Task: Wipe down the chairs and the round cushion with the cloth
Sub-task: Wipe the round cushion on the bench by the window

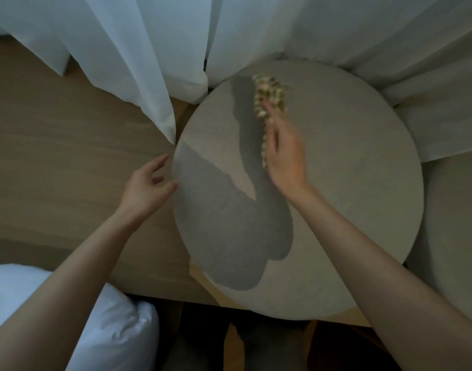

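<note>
grey round cushion point(336, 183), cream-and-olive patterned cloth point(268, 95), white curtains point(149, 49)

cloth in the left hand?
No, the right hand grips the cloth over the round cushion; the left hand holds nothing at its edge.

cloth point(270, 95): smeared by motion, so you cannot read its pattern; its lower run hides behind your right grip point(285, 156).
right grip: fingers blurred, thumb out of sight.
round cushion point(350, 156): near-right rim covered by your forearm point(390, 263).
grey seat point(454, 236): cut by the right edge.
bedding point(117, 330): cut at the lower-left corner.
</note>
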